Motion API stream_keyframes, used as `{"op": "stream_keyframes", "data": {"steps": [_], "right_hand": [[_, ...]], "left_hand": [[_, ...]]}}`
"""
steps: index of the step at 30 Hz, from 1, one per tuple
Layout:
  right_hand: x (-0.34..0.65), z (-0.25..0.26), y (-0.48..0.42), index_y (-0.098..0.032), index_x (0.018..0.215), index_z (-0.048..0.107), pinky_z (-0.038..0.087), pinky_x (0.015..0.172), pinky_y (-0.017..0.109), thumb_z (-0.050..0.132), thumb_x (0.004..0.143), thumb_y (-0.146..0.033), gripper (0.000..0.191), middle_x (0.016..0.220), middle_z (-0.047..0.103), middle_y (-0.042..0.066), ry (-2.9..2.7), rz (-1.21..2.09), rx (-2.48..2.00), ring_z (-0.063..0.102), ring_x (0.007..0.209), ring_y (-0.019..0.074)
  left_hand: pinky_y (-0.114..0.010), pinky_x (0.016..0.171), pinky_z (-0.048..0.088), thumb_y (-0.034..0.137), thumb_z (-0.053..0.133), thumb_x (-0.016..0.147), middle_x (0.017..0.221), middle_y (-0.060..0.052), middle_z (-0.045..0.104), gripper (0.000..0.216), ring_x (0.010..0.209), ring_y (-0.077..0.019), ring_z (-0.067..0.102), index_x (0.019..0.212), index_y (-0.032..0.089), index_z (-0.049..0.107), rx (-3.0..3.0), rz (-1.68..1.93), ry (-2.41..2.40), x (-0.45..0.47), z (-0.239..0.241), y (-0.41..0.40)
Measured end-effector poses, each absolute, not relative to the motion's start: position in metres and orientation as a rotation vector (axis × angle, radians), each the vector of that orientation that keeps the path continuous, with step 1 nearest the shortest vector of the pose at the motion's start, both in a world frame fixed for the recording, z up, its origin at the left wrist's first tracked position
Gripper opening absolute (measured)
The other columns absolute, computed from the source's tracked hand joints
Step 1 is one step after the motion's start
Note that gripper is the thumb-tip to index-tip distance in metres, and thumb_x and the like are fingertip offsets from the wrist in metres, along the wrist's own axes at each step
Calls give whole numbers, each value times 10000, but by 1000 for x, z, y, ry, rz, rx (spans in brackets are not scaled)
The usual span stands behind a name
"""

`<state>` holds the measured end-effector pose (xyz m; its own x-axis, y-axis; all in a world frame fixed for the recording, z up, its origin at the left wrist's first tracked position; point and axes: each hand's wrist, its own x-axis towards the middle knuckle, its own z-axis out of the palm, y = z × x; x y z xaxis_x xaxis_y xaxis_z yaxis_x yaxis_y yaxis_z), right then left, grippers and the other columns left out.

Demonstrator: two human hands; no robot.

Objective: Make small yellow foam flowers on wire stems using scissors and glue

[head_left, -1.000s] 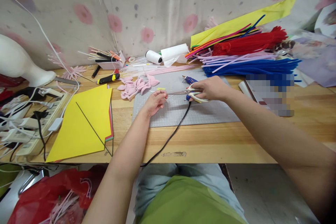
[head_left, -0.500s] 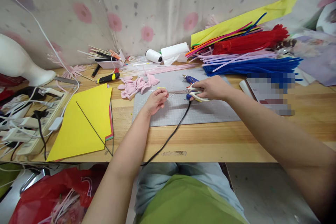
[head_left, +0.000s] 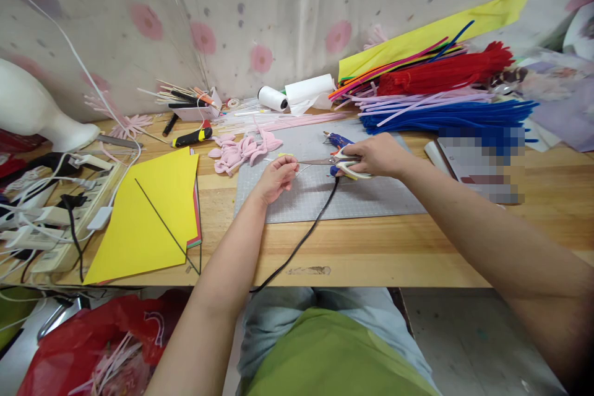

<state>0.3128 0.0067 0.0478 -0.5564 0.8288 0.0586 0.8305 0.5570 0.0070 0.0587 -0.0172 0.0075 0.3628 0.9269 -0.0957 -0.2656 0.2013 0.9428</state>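
My right hand [head_left: 378,156] is closed around the pale handles of a pair of scissors [head_left: 320,162], whose blades point left. Their tips reach the fingertips of my left hand [head_left: 277,178], which is pinched closed over the grey cutting mat [head_left: 297,207]. A thin white strand [head_left: 304,169] shows beside those fingers; what lies within the pinch is too small to make out. Behind the scissors rests a blue glue gun [head_left: 338,141], its black cord running toward the table's front edge. Pink fuzzy petal-like pieces [head_left: 244,151] lie beyond my left hand.
Blue pipe cleaners [head_left: 445,116] and red ones [head_left: 445,71] are piled at the back right. Yellow sheets [head_left: 148,216] lie on the left, near a power strip [head_left: 78,223] with tangled cables. A yellow-black cutter [head_left: 192,137] and a white thread spool [head_left: 272,99] are farther back.
Hardly anything differs. The scissors and both hands keep nearly the same place, and the view has shifted very slightly.
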Motion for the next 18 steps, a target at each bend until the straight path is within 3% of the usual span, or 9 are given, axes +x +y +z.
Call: {"op": "stream_keyframes", "data": {"steps": [18], "right_hand": [[313,51,1,-240,886,681,185,517,266,430,744,-658,508,759,691,36,-2673,-87,-1504,559,633,161]], "left_hand": [[-139,313,257,315,673,631,624,80,454,255,386,4,238,755,168,505,1032,999,872,62,10,-20]]}}
